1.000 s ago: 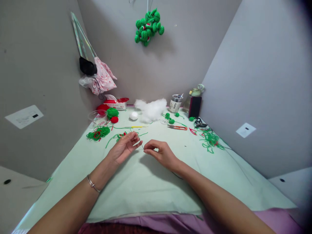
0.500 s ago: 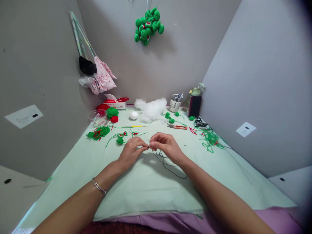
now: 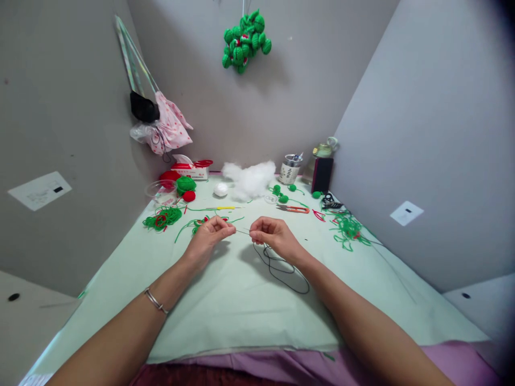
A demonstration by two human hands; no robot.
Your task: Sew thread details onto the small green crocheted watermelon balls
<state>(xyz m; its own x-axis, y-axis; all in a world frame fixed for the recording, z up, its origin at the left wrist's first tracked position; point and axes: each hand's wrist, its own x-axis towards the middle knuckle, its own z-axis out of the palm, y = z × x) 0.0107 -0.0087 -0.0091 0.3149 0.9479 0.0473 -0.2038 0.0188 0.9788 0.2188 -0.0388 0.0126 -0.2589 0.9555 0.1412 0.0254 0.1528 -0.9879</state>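
Black thread (image 3: 295,291) trails in loose loops from under my right hand (image 3: 273,236) onto the pale green cloth. Thumb and fingers of that hand are pinched together, and a thin needle (image 3: 245,229) pokes out of them to the left. My left hand (image 3: 208,237) pinches the thread's other part, and a short stretch of it runs across the gap between both hands. Just behind my left hand lie small green and red crocheted pieces (image 3: 198,225), partly covered by it.
White stuffing (image 3: 251,182) sits at the back, with a white ball (image 3: 220,190) beside it. Orange thread snips (image 3: 293,208) and a yellow crochet hook (image 3: 223,208) lie beyond my hands. Green yarn scraps (image 3: 346,228) are at right, more yarn (image 3: 163,218) at left.
My left hand has moved left, away from the right one, drawing a stretch of thread between them. The right hand has barely shifted.
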